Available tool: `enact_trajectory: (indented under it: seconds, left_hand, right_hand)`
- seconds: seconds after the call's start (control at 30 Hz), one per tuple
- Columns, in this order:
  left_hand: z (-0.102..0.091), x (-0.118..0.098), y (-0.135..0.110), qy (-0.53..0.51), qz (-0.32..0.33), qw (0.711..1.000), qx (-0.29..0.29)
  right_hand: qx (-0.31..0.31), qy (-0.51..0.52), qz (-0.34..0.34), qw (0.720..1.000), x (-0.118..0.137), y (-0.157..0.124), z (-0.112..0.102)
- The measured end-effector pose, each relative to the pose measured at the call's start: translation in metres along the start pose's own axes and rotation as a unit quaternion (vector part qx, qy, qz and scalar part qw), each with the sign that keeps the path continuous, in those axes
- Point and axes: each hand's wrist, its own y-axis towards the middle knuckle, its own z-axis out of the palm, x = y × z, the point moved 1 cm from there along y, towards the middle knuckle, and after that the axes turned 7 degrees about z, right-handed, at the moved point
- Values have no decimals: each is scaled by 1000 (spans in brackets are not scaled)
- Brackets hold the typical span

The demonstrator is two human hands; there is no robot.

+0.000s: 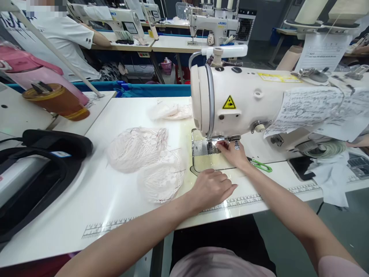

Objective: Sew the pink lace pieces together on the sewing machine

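My right hand (233, 154) reaches to the needle area of the sewing machine (245, 96). Its thumb and fingers are pinched together beside the presser foot (212, 146); whatever sits between them is too small to make out. Lower down, by the table's front edge, my left hand (211, 190) rests with its fingers curled in and no item showing in it. To the left of the hands lie sheer pale lace cup pieces (161, 175) with loose dark threads. Green-handled thread snips (261, 165) lie beside my right wrist, partly hidden by it.
A black holder (83, 144) stands at the left, near a brown cup-like container (57, 102) and a pink bottle (31, 69). Another lace piece (170, 110) lies behind. A phone (300, 168) and white cloth (331, 181) are at the right. A person (63, 42) sits beyond.
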Motion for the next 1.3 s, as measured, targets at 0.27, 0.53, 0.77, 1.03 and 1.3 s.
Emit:
enact_trajectory:
  seconds: [0.27, 0.53, 0.77, 1.03, 1.3]
  left_hand:
    - [-15, -4, 4, 0, -113, 987, 112]
    - [-39, 33, 22, 96, -281, 944, 144]
    - [-23, 51, 28, 100, -263, 943, 179]
    - [-44, 63, 16, 75, -341, 926, 144]
    - [-44, 94, 12, 12, -417, 900, 128]
  right_hand:
    - [-29, 54, -1, 998, 0, -2, -4]
    - [16, 61, -33, 997, 11, -11, -16]
    - [35, 48, -56, 997, 11, -31, -34]
    - [-58, -163, -141, 975, -49, -80, -95]
    - [-94, -281, -201, 934, -92, -107, -100]
